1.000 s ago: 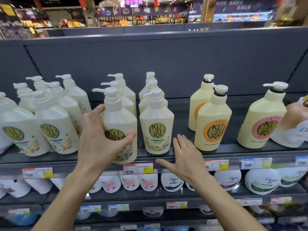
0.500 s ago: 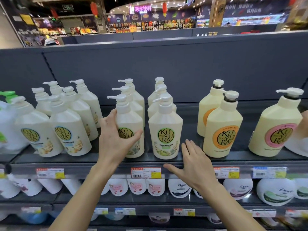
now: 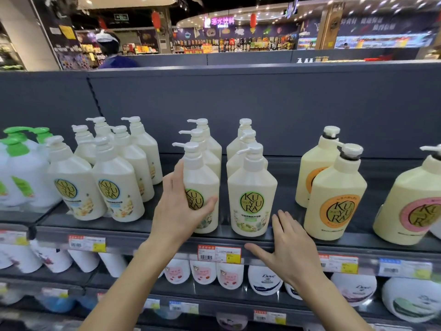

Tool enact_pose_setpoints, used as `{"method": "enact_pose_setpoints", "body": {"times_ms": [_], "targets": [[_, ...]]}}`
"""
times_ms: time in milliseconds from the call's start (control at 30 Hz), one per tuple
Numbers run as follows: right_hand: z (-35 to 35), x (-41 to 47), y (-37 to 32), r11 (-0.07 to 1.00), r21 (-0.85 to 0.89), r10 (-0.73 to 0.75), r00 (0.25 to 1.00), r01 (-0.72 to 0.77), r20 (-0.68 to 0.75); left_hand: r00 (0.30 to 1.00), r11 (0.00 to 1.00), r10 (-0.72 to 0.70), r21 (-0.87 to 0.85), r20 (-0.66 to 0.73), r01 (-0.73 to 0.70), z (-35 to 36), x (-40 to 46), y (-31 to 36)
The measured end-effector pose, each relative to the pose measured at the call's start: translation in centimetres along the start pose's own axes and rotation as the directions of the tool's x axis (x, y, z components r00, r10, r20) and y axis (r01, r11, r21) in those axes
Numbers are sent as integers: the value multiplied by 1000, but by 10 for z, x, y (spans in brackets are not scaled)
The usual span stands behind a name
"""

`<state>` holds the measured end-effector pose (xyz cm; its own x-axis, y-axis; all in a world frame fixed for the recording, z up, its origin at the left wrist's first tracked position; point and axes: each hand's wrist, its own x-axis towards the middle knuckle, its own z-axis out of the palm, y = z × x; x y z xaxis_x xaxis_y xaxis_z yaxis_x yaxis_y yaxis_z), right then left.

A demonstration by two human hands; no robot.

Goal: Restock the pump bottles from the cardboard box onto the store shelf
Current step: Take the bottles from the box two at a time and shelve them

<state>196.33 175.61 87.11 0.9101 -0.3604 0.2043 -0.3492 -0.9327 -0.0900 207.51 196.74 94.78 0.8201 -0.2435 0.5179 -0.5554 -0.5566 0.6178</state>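
Observation:
My left hand (image 3: 177,211) wraps around a cream pump bottle with a green label (image 3: 202,177), which stands upright at the front of a row on the dark grey shelf (image 3: 155,231). A matching green-label bottle (image 3: 251,194) stands just to its right, heading a second row. My right hand (image 3: 285,247) lies flat with fingers spread on the shelf's front edge, beside that second bottle and holding nothing. The cardboard box is out of view.
Blue-label cream bottles (image 3: 117,187) fill the shelf to the left, with green-capped white bottles (image 3: 16,168) beyond. Orange-label (image 3: 334,199) and pink-label (image 3: 410,201) yellow bottles stand right. Lower shelves hold white bottles (image 3: 265,279). A person (image 3: 109,51) stands behind the shelf wall.
The held bottle has gone back from the shelf's front edge and now stands level with its neighbour. My right hand stays on the shelf edge. The view has tilted upward.

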Motion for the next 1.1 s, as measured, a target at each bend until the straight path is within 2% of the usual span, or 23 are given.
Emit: {"method": "enact_pose_setpoints", "body": {"times_ms": [200, 400, 500, 600, 867, 1100], "targets": [[0, 0, 0, 1000, -25, -4, 1000, 3, -9, 999, 997, 43, 67, -11, -42, 1, 0, -4], [-2, -1, -1, 1000, -5, -5, 1000, 5, -3, 999, 974, -24, 226, 32, 16, -6, -19, -11], [-3, -3, -2, 1000, 16, 1, 1000, -1, -5, 982, 926, -118, 374, 149, 54, -2, -46, -41], [-3, -3, -2, 999, 35, 4, 1000, -5, 9, 944, 840, -147, 541, 295, -38, 5, -63, -68], [-3, -7, -1, 999, 40, 8, 998, -11, 58, 897, 817, -214, 575, 387, -53, 6, -66, -77], [1, -2, 4, 999, 47, -13, 1000, 12, 26, 934, 797, -153, 599, 322, -76, 14, -63, -90]]}}
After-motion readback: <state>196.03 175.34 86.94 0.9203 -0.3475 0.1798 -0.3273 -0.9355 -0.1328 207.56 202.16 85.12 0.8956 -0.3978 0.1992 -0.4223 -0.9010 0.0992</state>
